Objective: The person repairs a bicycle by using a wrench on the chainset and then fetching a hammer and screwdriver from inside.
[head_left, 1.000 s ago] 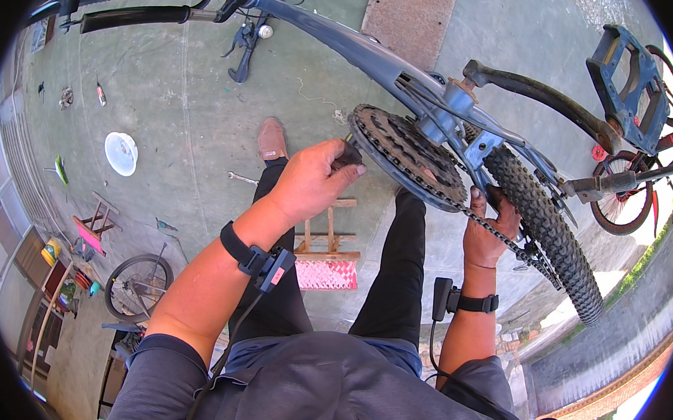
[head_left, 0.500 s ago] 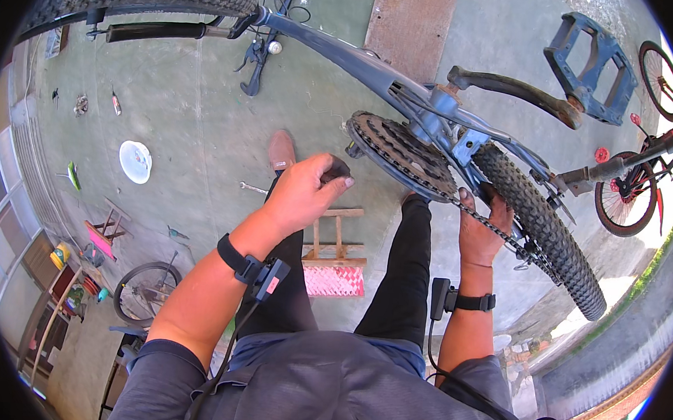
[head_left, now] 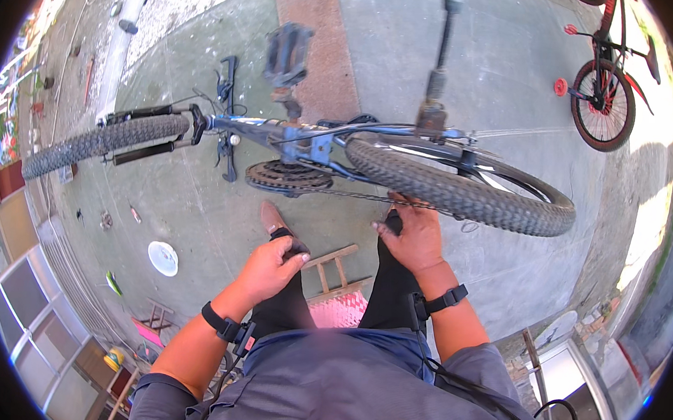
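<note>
A blue mountain bike lies across the view, its frame point(head_left: 248, 131) topside down over the handlebar on the floor. My right hand point(head_left: 417, 235) is under the rear tyre point(head_left: 455, 191), with its fingers up at the chain point(head_left: 361, 197). Its thumb stands apart, and the fingertips are partly hidden. My left hand point(head_left: 270, 266) hangs in front of my left leg, loosely closed, with nothing visible in it. Beyond it are the chainring point(head_left: 288, 177) and a blurred pedal point(head_left: 288, 54). The fingers look dark and dirty.
A low stool point(head_left: 337, 311) with a pink-and-white seat is between my legs. On the floor at left lie a white basin point(head_left: 163, 259) and small items. A brown board point(head_left: 317, 45) lies beyond the bike. Another bicycle point(head_left: 603, 104) stands at far right.
My view has turned, so the bike now lies more level across it. The right thumb has come away from the chain. My left hand stays curled, now lower in view.
</note>
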`<state>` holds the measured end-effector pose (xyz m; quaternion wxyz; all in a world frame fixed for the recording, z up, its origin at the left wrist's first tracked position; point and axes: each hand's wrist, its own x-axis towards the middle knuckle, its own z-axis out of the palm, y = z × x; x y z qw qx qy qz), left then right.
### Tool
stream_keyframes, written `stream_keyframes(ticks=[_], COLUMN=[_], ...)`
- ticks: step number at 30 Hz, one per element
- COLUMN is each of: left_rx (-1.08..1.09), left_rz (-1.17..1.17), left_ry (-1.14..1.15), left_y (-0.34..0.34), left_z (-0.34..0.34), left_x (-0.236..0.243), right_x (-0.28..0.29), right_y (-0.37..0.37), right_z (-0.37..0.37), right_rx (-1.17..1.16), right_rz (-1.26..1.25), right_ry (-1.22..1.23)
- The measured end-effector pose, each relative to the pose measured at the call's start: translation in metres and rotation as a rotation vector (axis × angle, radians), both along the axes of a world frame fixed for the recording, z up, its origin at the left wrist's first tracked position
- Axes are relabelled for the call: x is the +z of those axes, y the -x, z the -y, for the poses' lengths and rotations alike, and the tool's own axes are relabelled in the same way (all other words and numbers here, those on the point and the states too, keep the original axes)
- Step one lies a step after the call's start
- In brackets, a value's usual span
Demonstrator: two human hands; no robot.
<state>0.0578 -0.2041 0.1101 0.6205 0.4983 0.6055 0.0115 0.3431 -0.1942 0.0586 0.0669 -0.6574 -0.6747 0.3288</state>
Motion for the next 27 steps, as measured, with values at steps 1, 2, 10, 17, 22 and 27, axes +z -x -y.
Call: stream_keyframes(ticks=[1,2,10,17,22,27], left_rx=[-0.002,-0.070,-0.326,-0.593,-0.751,-0.839], left_rz=[0.017,-0.009,0.036,0.075,0.163,0.486], left_ry=[-0.025,-0.018,-0.027,-0.086,-0.114,0.161], left_y=[-0.012,-0.021,-0.146,-0.178,-0.195,-0.249], left_z=[0.004,0.007,-0.018,-0.039,-0.051,-0.046], left_x=[0.002,0.008,0.071,0.097,0.124,0.168], right_x=[0.010,0.021,0.051,0.097,0.125,0.140], right_y=[-0.011,-0.023,-0.166,-0.209,-0.176,-0.172], right_z=[0.004,0.010,0.088,0.188,0.240,0.269], right_rx=[0.018,0.036,-0.044,-0.412,-0.593,-0.563], right_rz=[-0.054,-0.106,-0.086,0.013,-0.045,-0.113], right_ry=[-0.024,-0.048,0.285,0.459,0.473,0.439])
